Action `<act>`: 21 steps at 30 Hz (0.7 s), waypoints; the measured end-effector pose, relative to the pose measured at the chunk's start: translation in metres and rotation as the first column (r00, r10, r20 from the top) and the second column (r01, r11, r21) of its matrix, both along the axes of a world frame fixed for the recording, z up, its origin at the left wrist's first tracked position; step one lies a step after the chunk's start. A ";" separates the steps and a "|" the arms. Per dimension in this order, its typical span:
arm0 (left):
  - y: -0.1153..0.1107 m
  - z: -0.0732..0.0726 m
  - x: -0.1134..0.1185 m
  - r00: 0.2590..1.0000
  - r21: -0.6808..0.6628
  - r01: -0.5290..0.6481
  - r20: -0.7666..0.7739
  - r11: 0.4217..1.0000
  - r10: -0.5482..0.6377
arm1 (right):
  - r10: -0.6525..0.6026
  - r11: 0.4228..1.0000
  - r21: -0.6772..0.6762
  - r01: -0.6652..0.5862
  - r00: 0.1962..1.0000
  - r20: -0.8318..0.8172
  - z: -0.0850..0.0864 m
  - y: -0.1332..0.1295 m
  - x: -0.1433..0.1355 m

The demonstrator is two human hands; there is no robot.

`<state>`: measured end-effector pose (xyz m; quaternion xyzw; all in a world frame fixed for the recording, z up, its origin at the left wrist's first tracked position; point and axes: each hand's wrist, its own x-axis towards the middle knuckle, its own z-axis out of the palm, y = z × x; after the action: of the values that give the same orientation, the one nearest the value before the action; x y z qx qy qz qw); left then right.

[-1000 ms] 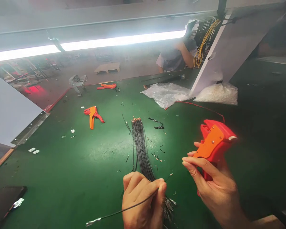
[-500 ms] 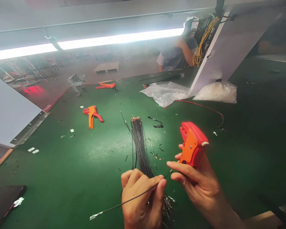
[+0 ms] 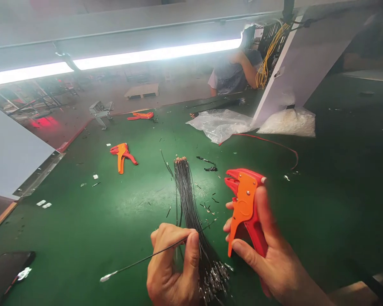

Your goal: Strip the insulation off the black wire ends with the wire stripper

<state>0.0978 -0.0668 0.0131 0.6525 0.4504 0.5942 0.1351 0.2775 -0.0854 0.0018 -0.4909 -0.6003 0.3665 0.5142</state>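
Note:
My left hand [image 3: 175,263] pinches a single black wire [image 3: 147,256] between thumb and forefinger. One end of that wire carries a pale connector [image 3: 106,277] and points to the lower left; the other end reaches up and right past the fingertips. Wrapped in my right hand [image 3: 274,255] is a red and orange wire stripper [image 3: 245,195], its jaws facing left and apart from the wire. Beneath and beyond my left hand lies a bundle of black wires [image 3: 185,187], with copper strands at the far end and metal terminals [image 3: 215,278] at the near end.
Two more wire strippers, one nearer [image 3: 123,156] and one farther [image 3: 141,115], lie on the green table [image 3: 130,238]. Black wire scraps [image 3: 207,207] litter the middle. Behind are a plastic bag [image 3: 221,123] and a red wire [image 3: 274,144]. Another person [image 3: 231,74] sits across.
The wire stripper has turned upright in my right hand, jaws now to the left, with my thumb and fingers around it. My left hand has shifted left with the wire, away from my right fingers.

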 end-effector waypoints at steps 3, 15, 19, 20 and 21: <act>0.003 0.004 -0.006 0.997 0.146 -0.039 -0.058 0.989 0.048 | 0.053 0.976 -0.181 -0.123 0.935 -0.350 0.004 -0.005 0.001; 0.006 0.014 -0.028 0.900 0.207 0.078 -0.435 0.975 0.021 | 0.157 0.809 -0.379 -0.450 0.786 -0.598 0.010 -0.007 0.000; 0.003 0.014 -0.024 0.895 0.177 0.097 -0.445 0.980 -0.009 | 0.196 0.817 -0.351 -0.457 0.793 -0.577 0.004 -0.009 -0.001; 0.003 0.014 -0.023 0.896 0.175 0.101 -0.445 0.979 -0.013 | 0.200 0.814 -0.345 -0.467 0.784 -0.588 0.003 -0.009 -0.001; 0.002 0.014 -0.023 0.896 0.176 0.105 -0.443 0.979 -0.016 | 0.204 0.811 -0.341 -0.476 0.775 -0.598 0.002 -0.010 -0.001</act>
<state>0.0752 -0.0645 0.0270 0.7935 0.3883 0.4683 -0.0162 0.2767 -0.0955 0.0041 -0.3580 -0.4054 0.7129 0.4464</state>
